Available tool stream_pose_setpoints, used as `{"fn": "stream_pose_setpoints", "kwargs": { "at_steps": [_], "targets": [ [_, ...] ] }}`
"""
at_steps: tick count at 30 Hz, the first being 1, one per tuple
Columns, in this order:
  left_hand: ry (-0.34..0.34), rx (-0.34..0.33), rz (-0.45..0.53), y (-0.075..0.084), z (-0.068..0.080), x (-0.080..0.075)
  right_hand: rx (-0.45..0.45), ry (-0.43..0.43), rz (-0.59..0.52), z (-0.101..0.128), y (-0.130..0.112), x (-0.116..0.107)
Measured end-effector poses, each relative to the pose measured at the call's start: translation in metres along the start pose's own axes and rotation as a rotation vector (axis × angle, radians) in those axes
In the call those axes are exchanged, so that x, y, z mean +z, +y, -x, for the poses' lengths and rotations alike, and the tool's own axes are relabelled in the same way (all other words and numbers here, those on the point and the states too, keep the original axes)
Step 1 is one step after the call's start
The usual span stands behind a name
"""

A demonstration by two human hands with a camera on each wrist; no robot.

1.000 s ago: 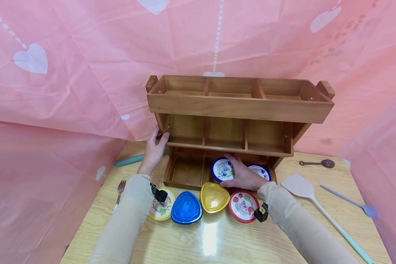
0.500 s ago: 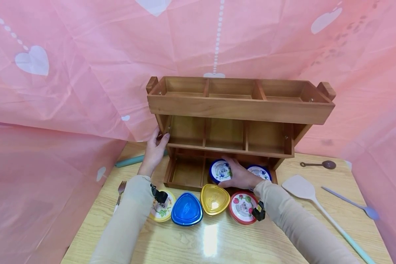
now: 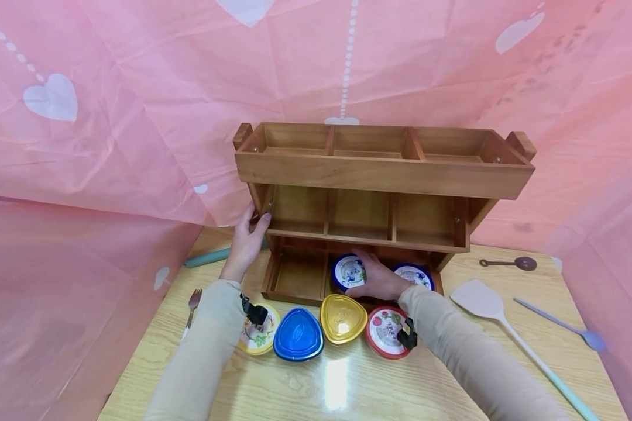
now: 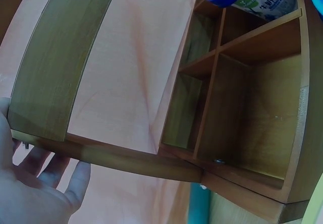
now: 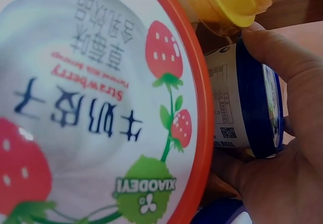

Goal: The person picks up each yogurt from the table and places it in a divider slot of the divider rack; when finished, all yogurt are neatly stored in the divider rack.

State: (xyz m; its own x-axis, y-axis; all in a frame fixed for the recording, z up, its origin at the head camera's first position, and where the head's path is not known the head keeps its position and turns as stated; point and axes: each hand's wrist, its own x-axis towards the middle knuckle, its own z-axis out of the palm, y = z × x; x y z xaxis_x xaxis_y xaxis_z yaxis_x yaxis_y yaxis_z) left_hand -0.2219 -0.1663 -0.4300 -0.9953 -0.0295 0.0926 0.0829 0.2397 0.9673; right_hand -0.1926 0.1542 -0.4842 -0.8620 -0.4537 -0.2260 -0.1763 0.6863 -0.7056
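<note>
A three-tier wooden rack (image 3: 381,175) stands at the back of the table. My left hand (image 3: 246,237) grips its left side post at the middle shelf; the palm (image 4: 30,193) lies against the wood (image 4: 101,156). My right hand (image 3: 377,279) holds a blue-rimmed tub (image 3: 349,272) tilted in the middle compartment of the bottom tier, fingers (image 5: 298,98) curled round the blue-rimmed tub (image 5: 247,103). A second blue-rimmed tub (image 3: 415,273) sits in the right compartment. The bottom left compartment (image 3: 295,275) holds nothing.
In front of the rack lie a yellow-rimmed tub (image 3: 258,333), a blue triangular lid (image 3: 297,334), a yellow triangular lid (image 3: 342,317) and a strawberry tub (image 3: 385,331). A fork (image 3: 192,301) lies left; a spatula (image 3: 497,318), brown spoon (image 3: 508,263) and purple spoon (image 3: 558,324) lie right. Pink sheeting surrounds the table.
My right hand has carried the blue-rimmed tub a little left and deeper into the bottom tier's middle compartment. The left hand has stayed on the rack's post.
</note>
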Motion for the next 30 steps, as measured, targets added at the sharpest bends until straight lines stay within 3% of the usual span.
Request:
{"fn": "stream_pose_setpoints", "kwargs": {
  "at_steps": [21, 30],
  "targets": [
    [-0.013, -0.012, 0.010, -0.0022, -0.0016, -0.0006, 0.021, 0.005, 0.032, -0.0033, 0.0009, 0.0051],
    [-0.008, -0.009, -0.001, -0.0013, -0.0005, -0.0009, 0.021, 0.028, 0.001, 0.0030, -0.0070, -0.0039]
  ]
}}
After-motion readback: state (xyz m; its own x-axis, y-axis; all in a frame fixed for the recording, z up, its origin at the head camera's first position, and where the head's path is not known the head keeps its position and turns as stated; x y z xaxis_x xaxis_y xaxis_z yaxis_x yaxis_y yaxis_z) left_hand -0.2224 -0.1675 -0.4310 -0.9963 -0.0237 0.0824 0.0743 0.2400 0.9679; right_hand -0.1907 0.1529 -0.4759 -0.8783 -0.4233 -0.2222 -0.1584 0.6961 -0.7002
